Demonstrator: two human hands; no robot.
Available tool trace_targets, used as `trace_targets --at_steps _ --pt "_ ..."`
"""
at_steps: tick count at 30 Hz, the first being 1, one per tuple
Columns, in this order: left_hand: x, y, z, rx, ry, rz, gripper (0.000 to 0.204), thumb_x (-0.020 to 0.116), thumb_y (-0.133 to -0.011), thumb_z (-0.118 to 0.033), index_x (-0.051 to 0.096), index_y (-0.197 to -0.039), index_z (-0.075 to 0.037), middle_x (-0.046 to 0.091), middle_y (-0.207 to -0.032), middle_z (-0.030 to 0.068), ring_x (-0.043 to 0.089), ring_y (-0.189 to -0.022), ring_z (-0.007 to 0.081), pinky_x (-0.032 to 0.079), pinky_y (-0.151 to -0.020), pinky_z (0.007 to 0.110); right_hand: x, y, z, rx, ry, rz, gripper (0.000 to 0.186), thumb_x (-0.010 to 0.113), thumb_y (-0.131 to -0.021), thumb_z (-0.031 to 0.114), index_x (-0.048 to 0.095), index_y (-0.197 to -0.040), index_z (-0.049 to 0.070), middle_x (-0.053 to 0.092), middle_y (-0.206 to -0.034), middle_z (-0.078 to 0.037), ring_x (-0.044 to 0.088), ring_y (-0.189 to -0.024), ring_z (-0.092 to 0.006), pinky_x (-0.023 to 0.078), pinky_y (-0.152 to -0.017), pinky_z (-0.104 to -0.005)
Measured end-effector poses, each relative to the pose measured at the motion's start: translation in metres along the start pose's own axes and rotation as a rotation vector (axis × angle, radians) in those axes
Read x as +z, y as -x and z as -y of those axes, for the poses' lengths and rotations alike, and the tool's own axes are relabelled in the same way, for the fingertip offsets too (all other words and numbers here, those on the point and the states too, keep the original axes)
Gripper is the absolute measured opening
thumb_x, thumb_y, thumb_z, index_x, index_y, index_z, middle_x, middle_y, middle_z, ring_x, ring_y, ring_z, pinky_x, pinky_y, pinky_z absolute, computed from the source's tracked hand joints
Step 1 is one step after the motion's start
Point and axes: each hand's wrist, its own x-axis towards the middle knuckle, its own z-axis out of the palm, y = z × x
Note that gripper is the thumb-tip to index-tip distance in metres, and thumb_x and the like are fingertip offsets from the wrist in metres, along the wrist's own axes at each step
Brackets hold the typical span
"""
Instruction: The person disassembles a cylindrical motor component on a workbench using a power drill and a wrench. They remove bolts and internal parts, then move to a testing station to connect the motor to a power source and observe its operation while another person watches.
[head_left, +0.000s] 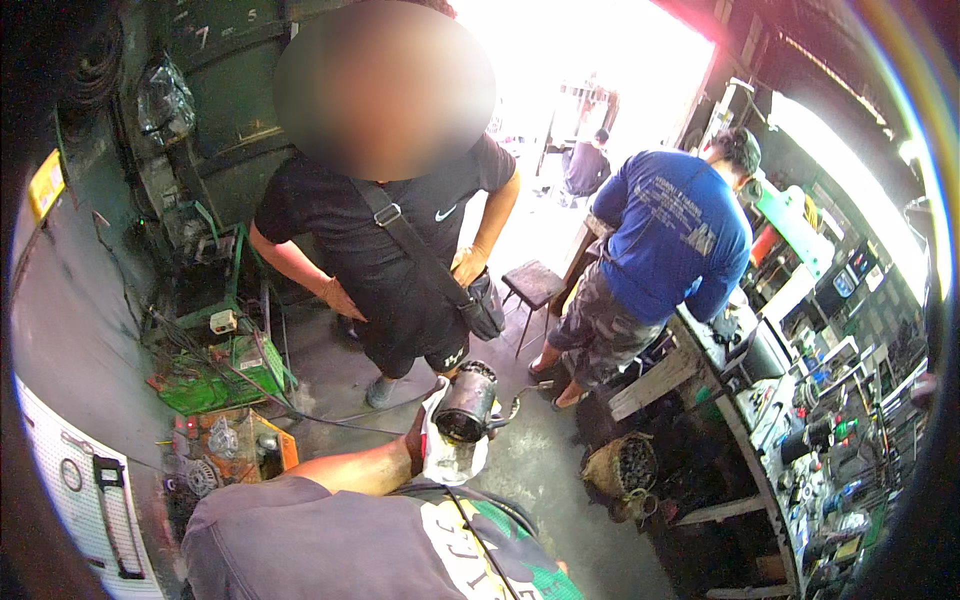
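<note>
My bare left forearm (365, 468) reaches across from a grey sleeve to the middle of the view. My left hand (415, 443), dark and partly hidden, is closed around a dark metal cylinder (466, 405) with a white cloth (450, 458) beneath it. The cylinder is tilted, looks greasy, and has a rough, toothed-looking upper end. A thin dark piece sticks out beside it on the right. My right hand does not show.
A person in black (390, 250) stands facing me; another in a blue shirt (665, 230) bends over a cluttered workbench (790, 480). A stool (533, 283), a basket (622, 465), a green machine (225, 375) and an orange box (260, 445) stand around; cables (330, 417) cross the floor.
</note>
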Motion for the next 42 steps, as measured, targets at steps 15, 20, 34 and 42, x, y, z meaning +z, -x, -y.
trace_targets --at_steps 15,20,34,42 --pt "-0.011 0.011 -0.02 0.028 0.015 0.005 0.102 0.056 -0.093 -0.083 0.051 -0.151 0.0 0.072 -0.125 0.0217 0.076 -0.107 0.0368 0.066 -0.089 0.053 0.054 -0.049 0.037 -0.078 0.188 0.044 0.021 0.067 -0.102 0.022 0.077 -0.109 0.005 0.079 -0.096 -0.015 0.076 -0.075 -0.0273 0.058 -0.056 -0.0442" --pt "-0.005 0.013 -0.015 -0.022 0.089 0.08 0.102 0.056 -0.095 -0.084 0.051 -0.153 -0.001 0.072 -0.128 0.0282 0.077 -0.108 0.0423 0.066 -0.091 0.058 0.053 -0.065 0.007 -0.073 0.212 0.036 0.021 0.067 -0.102 0.023 0.078 -0.106 0.005 0.079 -0.096 -0.015 0.077 -0.076 -0.0275 0.058 -0.056 -0.0447" --pt "-0.005 0.008 -0.02 0.014 0.045 0.032 0.101 0.056 -0.096 -0.083 0.05 -0.153 0.0 0.07 -0.131 0.0265 0.076 -0.109 0.0421 0.067 -0.091 0.056 0.044 -0.078 -0.039 -0.073 0.232 0.035 0.027 0.067 -0.103 0.027 0.08 -0.102 0.004 0.08 -0.093 -0.016 0.077 -0.076 -0.0282 0.059 -0.059 -0.0464" --pt "-0.001 0.006 -0.023 -0.032 0.073 0.117 0.099 0.057 -0.096 -0.081 0.049 -0.155 -0.002 0.068 -0.136 0.0244 0.075 -0.113 0.0427 0.065 -0.096 0.058 0.025 -0.043 -0.016 -0.039 0.169 0.067 0.032 0.065 -0.103 0.032 0.08 -0.101 0.004 0.08 -0.089 -0.015 0.078 -0.075 -0.0286 0.059 -0.061 -0.0476"
